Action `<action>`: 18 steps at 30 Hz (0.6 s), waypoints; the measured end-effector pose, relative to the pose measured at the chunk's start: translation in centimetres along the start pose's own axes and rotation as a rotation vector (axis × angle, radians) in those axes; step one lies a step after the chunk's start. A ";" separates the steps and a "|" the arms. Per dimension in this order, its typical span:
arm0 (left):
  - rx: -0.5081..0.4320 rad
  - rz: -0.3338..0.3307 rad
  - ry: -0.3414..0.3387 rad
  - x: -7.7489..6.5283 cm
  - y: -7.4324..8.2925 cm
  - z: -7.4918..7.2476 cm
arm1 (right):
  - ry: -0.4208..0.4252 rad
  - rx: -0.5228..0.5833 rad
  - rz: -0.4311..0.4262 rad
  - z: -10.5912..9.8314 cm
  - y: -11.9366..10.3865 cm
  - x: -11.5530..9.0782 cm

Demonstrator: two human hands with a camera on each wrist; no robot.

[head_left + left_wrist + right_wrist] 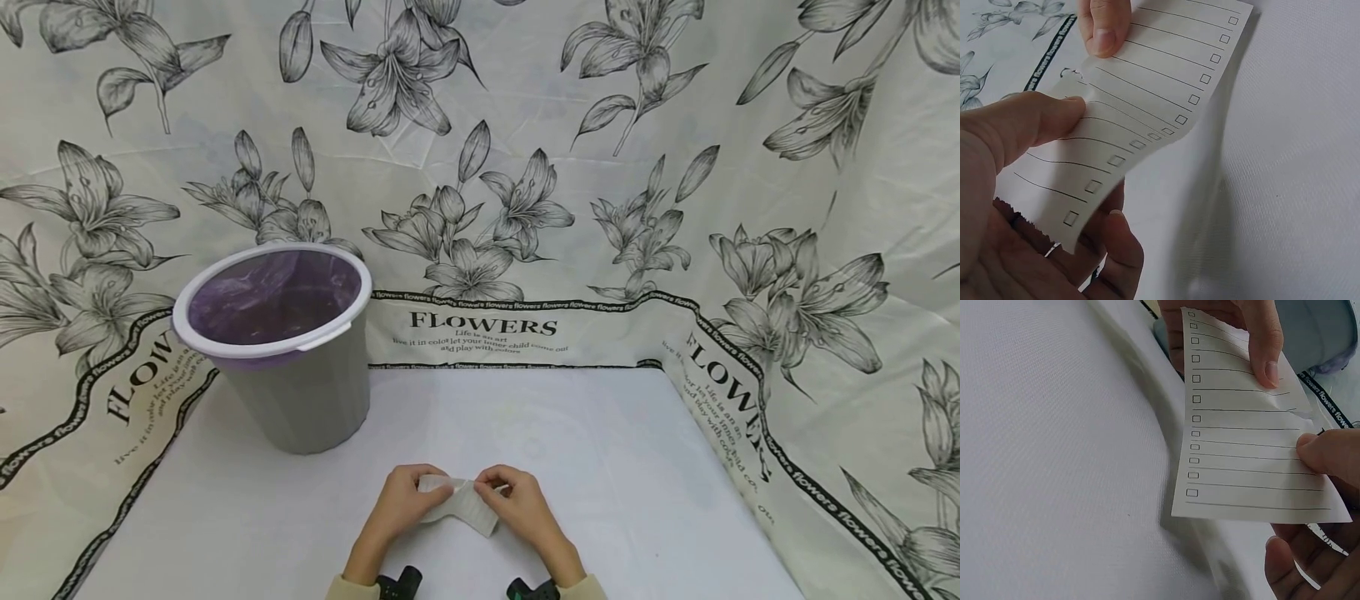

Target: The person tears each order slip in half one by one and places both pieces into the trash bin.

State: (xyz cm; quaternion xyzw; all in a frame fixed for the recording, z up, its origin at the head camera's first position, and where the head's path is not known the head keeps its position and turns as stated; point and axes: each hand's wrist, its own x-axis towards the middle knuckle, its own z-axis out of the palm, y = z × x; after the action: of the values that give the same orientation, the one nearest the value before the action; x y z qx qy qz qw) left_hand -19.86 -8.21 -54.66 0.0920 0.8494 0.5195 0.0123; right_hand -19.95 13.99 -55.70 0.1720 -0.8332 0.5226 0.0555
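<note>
A white strip of checklist paper [474,510] stretches between both hands above the table. Ruled lines and small square boxes run along it in the left wrist view. My left hand [405,500] pinches one end, its thumb on the printed face. Near the middle of the same long edge, my right hand [522,504] pinches the sheet [1241,444] between thumb and fingers. A small tear or crease shows at that edge between the two thumbs. The paper's left end is jagged and it bends near the left thumb. Fingers behind the sheet are partly hidden.
A grey bin [300,400] with a white rim and a purple liner [277,304] stands at the table's back left. The white table [600,450] is bordered by a flower-printed cloth [480,225] behind and at both sides. Each wrist wears a black device [401,583].
</note>
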 end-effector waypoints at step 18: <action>-0.032 0.052 0.007 0.3 -0.4 -0.3 | -0.053 0.013 0.062 -0.3 -0.3 0.2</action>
State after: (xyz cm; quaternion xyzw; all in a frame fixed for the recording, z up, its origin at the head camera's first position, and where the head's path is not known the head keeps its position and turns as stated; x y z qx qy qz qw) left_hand -20.22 -8.56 -54.84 0.1121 0.8384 0.5333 -0.0028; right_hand -20.05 14.09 -55.27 0.1603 -0.8358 0.5249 0.0163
